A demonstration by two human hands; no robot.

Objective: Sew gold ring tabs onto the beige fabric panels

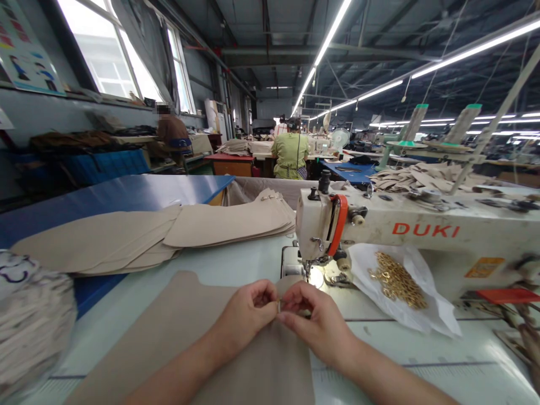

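1. One small piece (pixel 279 305), too small to identify, sits between fingertips over the tan cloth (pixel 192 312), just before the sewing machine (pixel 314 225).
2. I read left hand (pixel 248 306) and right hand (pixel 316 316) as both pinching it, tips nearly meeting.
3. My judgement: a light, level pinch with the cloth lying slack should prevent slipping.
4. Edges: needle (pixel 308 275) just beyond the right knuckles; bag of gold hardware (pixel 399 284) farther right.
5. I judge most room leftward, along the tabletop (pixel 101 320), short of the stacked panels (pixel 232 222).
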